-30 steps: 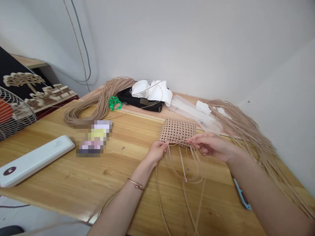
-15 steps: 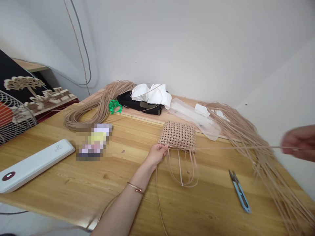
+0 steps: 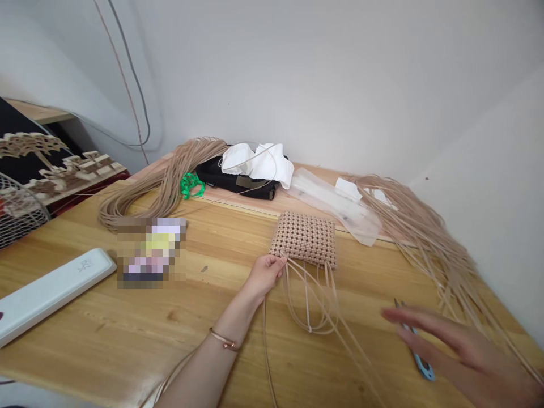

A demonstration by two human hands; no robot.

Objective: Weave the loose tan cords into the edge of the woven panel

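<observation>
Swung right hand (image 3: 470, 352) to four o'clock, spread over snips (image 3: 424, 369), pinching woven panel (image 3: 304, 235) with left hand (image 3: 267, 273), six o'clock.

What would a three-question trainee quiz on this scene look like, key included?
1. Multiple choice: the left hand pinches which item?
A) the long white case
B) a corner of the woven piece
C) the green bundle
2. True or false: the right hand is touching the woven piece.
3. Short answer: which tool is partly hidden behind the right hand?

Key: 1 B; 2 false; 3 the blue-handled snips.
</observation>
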